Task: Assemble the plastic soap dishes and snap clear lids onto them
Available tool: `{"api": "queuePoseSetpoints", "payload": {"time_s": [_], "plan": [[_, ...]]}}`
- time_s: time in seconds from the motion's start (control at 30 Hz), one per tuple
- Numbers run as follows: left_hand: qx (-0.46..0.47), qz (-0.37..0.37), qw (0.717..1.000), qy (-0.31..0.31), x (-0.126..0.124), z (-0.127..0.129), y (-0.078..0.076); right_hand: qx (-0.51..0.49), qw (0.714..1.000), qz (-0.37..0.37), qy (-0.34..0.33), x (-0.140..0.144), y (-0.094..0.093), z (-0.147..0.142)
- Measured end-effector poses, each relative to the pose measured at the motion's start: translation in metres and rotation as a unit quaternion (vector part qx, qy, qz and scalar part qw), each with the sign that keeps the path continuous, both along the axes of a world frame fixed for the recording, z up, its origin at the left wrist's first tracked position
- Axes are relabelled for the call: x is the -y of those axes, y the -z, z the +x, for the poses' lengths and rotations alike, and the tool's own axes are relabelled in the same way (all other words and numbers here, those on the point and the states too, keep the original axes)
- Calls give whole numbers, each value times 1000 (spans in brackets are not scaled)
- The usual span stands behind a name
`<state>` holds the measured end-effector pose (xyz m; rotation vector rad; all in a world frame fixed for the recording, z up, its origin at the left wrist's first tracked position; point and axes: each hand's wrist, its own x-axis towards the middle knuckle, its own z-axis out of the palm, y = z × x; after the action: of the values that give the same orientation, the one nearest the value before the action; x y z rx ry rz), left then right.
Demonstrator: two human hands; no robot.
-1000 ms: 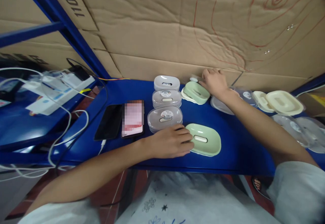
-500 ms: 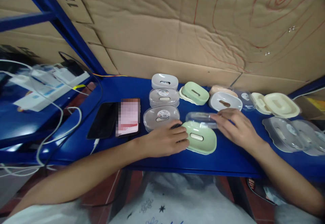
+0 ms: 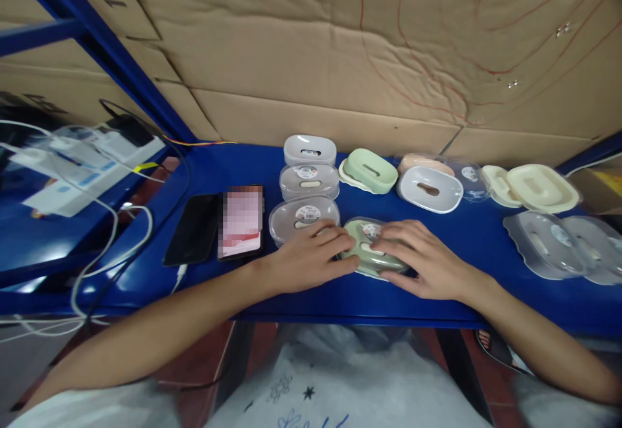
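Note:
A green soap dish [image 3: 365, 247] lies near the front edge of the blue shelf [image 3: 291, 285], with a clear lid bearing a round sticker on top of it. My left hand [image 3: 306, 258] grips its left end. My right hand [image 3: 418, 261] presses flat on its right half, fingers spread over the lid. Just left of the dish, touching my left fingers, stands a closed clear-lidded dish [image 3: 302, 216].
Two more lidded dishes [image 3: 309, 180] line up behind. A green dish [image 3: 370, 170], a white one [image 3: 429, 189], a cream one [image 3: 534, 188] and loose clear lids [image 3: 551, 244] lie at the right. Two phones [image 3: 241, 221] and cables [image 3: 111, 247] sit left. Cardboard backs the shelf.
My right hand came back from the rear of the shelf carrying a clear lid and set it down over the green dish. My left hand stayed on the dish's left end.

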<state>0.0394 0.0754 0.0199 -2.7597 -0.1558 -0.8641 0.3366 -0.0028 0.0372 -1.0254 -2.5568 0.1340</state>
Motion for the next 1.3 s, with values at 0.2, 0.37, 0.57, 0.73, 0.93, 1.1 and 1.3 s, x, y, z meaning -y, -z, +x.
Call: {"api": "queuePoseSetpoints", "payload": {"time_s": [0.2, 0.37, 0.57, 0.73, 0.93, 1.1, 1.3], "plan": [[-40, -52, 997, -28, -1, 1, -1, 26, 999, 28, -24, 5, 10, -11], [-43, -51, 997, -48, -2, 1, -1, 22, 1000, 6, -18, 1, 16, -7], [-52, -51, 995, -75, -1, 2, -1, 22, 999, -48, -1, -4, 8, 5], [-66, -55, 991, -106, 0, 2, -2, 42, 996, -68, 34, -2, 2, 12], [-89, -60, 986, -128, 0, 3, -3, 28, 993, -111, 2, -3, -3, 20], [-101, -57, 985, -132, 1, 3, -3, 15, 994, -107, -16, -7, 4, 18], [-103, -55, 985, -131, 1, 2, -1, 16, 998, -63, 2, -9, 15, 14]]}}
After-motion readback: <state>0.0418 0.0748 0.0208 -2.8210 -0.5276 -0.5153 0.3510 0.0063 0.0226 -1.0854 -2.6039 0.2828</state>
